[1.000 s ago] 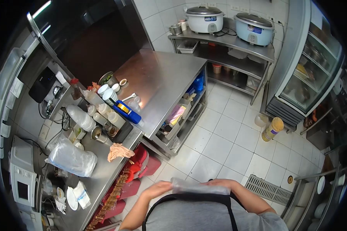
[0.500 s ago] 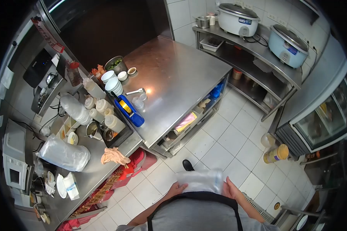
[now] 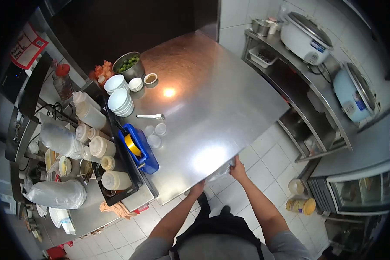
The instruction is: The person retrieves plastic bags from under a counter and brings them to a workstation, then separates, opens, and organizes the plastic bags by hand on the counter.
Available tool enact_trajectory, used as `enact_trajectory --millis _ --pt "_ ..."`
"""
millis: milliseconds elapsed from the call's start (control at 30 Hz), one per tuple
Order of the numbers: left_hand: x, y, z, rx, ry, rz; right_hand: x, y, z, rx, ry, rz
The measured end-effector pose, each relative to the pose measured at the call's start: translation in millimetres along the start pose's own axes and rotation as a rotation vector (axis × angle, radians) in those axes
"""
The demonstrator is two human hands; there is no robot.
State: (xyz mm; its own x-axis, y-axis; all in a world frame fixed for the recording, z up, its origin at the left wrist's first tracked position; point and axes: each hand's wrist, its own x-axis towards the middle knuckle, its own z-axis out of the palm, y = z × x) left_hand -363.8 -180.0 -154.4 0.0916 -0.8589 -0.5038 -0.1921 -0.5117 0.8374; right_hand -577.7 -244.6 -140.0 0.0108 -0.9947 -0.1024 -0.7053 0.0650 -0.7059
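Both hands are at the front edge of the steel table (image 3: 195, 104), with a clear plastic bag (image 3: 220, 173) stretched between them. My left hand (image 3: 196, 189) is closed on the bag's left end, its fingertips partly hidden by the table edge. On the bag's right end, my right hand (image 3: 237, 169) is closed, thumb up beside the table edge. Part of the bag is hidden under the tabletop. On the table stand a blue tape dispenser (image 3: 146, 156), small clear cups (image 3: 154, 141), stacked white bowls (image 3: 120, 103) and a white-handled utensil (image 3: 151, 116).
Squeeze bottles (image 3: 117, 180) stand in a black tray at the left. A pot of green limes (image 3: 129, 66) is at the back. Rice cookers (image 3: 307, 39) sit on the right shelf. A yellow-lidded jar (image 3: 300, 206) is on the floor near the fridge (image 3: 359, 190).
The view has moved closer to the table and turned. Both hands have gone forward with the bag, from in front of the body to the table's front edge.
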Motion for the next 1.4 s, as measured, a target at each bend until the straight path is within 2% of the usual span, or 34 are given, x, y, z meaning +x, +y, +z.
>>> enact_trajectory --millis 33,67,133,200,233,300,333,400,433,500,567,633,667,700,733,767,800,833,867,900,933,967,1033,1067,1133,1200,1267,1333,1367,1400 --pt "9.6 -3.1 5.9 0.031 0.021 0.009 23.3 16.6 15.1 -0.163 0.042 -0.185" --pt "19.6 -6.5 10.9 0.061 0.045 0.019 38.7 10.3 10.8 -0.286 -0.259 -0.178" --pt "36.7 -12.8 19.9 0.117 0.104 0.031 59.5 15.1 34.9 -0.125 0.059 -0.550" --pt "51.7 -16.6 27.9 0.171 0.158 0.045 83.3 51.5 64.5 -0.344 0.069 -0.799" --pt "58.3 -16.8 27.7 0.193 0.189 0.050 91.3 62.8 80.3 0.230 -0.154 -0.584" --pt "64.9 -19.6 28.7 0.219 0.241 0.081 99.8 50.1 90.6 0.749 -0.480 -0.293" --pt "65.9 -23.7 27.7 0.225 0.267 0.114 98.4 47.1 80.1 0.747 -0.539 -0.295" --pt "61.3 -35.1 25.7 0.184 0.319 0.246 97.3 32.1 57.5 0.237 -0.630 -0.388" --pt "55.1 -44.1 24.2 0.142 0.345 0.359 100.2 29.3 48.9 -0.272 -0.604 -0.499" --pt "25.9 -51.0 21.4 0.262 0.425 0.427 69.7 5.8 21.3 -0.099 -0.419 -0.393" --pt "-41.9 -20.6 15.5 0.714 0.459 0.195 43.4 1.2 -4.6 -0.535 -0.293 -0.662" --pt "-100.3 -29.8 10.2 0.554 0.523 0.224 8.8 -8.6 -11.8 -0.393 -0.232 -0.698" --pt "-126.7 -52.5 11.6 0.448 0.471 0.173 -3.8 -9.2 -8.8 -0.345 -0.292 -0.844" --pt "-155.3 -68.6 8.6 0.343 0.351 0.014 -14.9 -8.7 -3.8 -0.297 -0.348 -0.987" --pt "-192.3 -78.5 2.4 0.210 0.292 -0.111 -26.4 -4.7 17.0 0.041 -0.582 -0.387" --pt "-217.8 -116.3 10.6 0.195 0.342 -0.163 -36.8 -0.1 42.1 0.363 -0.770 0.239" --pt "-245.7 -147.3 14.0 0.176 0.341 -0.267 -48.0 -0.6 53.8 0.245 -0.921 -0.270" --pt "-272.2 -185.9 23.9 0.150 0.413 -0.350 -62.9 -12.6 59.2 0.118 -1.052 -0.533" --pt "-303.1 -196.7 20.4 0.074 0.357 -0.558 -87.2 -50.8 52.5 0.035 -1.149 -0.807" --pt "-336.8 -206.3 16.9 0.052 0.341 -0.679 -108.9 -96.1 51.6 -0.039 -1.264 -0.826" --pt "-363.9 -247.6 27.3 0.067 0.383 -0.742 -134.1 -143.0 51.8 -0.112 -1.377 -0.840" --pt "-391.2 -280.3 40.3 0.088 0.423 -0.807 -149.1 -161.9 68.6 -0.106 -1.388 -1.005" --pt "-438.4 -330.2 45.5 0.086 0.343 -0.841 -181.6 -190.4 115.3 -0.085 -1.383 -1.325" --pt "-460.0 -349.8 39.9 0.079 0.304 -0.833 -207.2 -208.5 134.9 -0.101 -1.353 -1.347" --pt "-481.8 -417.1 39.2 0.048 0.444 -0.829 -250.4 -247.6 169.3 -0.156 -1.289 -1.392" --pt "-514.7 -444.2 17.9 -0.015 0.575 -0.822 -302.2 -287.1 194.5 -0.091 -1.285 -1.418" --pt "-538.5 -456.7 -8.1 -0.024 0.784 -0.798 -354.3 -328.3 202.7 -0.138 -1.411 -1.430" --pt "-550.2 -460.6 -52.3 -0.079 0.741 -0.706 -387.4 -356.3 218.0 -0.125 -1.487 -1.481" --pt "-557.2 -440.0 -87.3 -0.119 0.719 -0.633 -398.8 -366.1 228.3 -0.101 -1.505 -1.519" --pt "-564.1 -418.3 -123.0 -0.096 0.804 -0.510 -407.6 -374.5 238.6 -0.081 -1.521 -1.554"
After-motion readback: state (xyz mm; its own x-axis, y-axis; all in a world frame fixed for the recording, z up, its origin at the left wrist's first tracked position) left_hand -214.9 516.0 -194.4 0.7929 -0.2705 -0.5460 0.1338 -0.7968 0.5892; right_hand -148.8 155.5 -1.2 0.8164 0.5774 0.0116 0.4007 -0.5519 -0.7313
